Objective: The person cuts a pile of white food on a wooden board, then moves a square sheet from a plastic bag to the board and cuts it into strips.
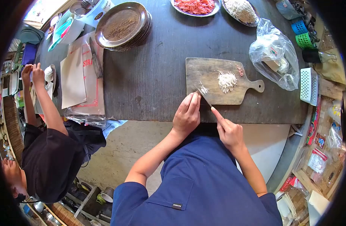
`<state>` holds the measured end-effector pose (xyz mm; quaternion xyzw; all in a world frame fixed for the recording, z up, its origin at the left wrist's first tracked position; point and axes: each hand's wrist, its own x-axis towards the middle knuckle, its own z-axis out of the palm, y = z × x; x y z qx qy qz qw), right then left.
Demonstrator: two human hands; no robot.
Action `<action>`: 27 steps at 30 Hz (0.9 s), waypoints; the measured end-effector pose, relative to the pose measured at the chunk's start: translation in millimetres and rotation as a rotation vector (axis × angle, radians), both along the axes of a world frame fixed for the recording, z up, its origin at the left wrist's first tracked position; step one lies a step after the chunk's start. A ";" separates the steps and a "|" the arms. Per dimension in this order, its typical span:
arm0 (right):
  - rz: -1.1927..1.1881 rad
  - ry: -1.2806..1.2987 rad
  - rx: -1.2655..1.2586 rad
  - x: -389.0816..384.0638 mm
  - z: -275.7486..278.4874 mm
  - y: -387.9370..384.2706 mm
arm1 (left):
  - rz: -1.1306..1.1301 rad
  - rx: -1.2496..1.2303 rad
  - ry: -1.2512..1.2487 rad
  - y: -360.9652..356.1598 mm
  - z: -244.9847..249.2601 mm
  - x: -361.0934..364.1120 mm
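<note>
A wooden cutting board (214, 67) with a handle lies near the table's front edge. On it are a pile of thin white shreds (227, 82), a smaller bunch of white pieces (204, 89) and some pinkish bits (240, 70). My right hand (230, 132) is closed round a knife (206, 98), its index finger stretched along the blade, which slants up-left over the board's front left part. Beside the blade, at the board's edge, my left hand (187, 113) has its fingers bunched together; what they hold is hidden.
Stacked brown plates (122, 24), a larger knife (95, 60) and brown paper sheets (73, 79) lie left. Plates of pink food (193, 5) and white shreds (240, 11) stand behind. A plastic bag (274, 52) and white basket (308, 86) are right. A person (54, 162) works at left.
</note>
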<state>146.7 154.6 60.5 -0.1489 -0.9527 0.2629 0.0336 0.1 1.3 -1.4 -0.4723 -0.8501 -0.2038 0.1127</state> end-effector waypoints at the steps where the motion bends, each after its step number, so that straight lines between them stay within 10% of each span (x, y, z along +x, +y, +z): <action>1: 0.010 0.003 0.019 -2.9 -2.9 0.3 | 0.002 0.000 -0.004 -0.5 -0.1 0.2; 27: 0.007 0.149 -0.061 -22.0 -14.7 0.1 | 0.022 0.065 -0.025 1.6 3.8 1.5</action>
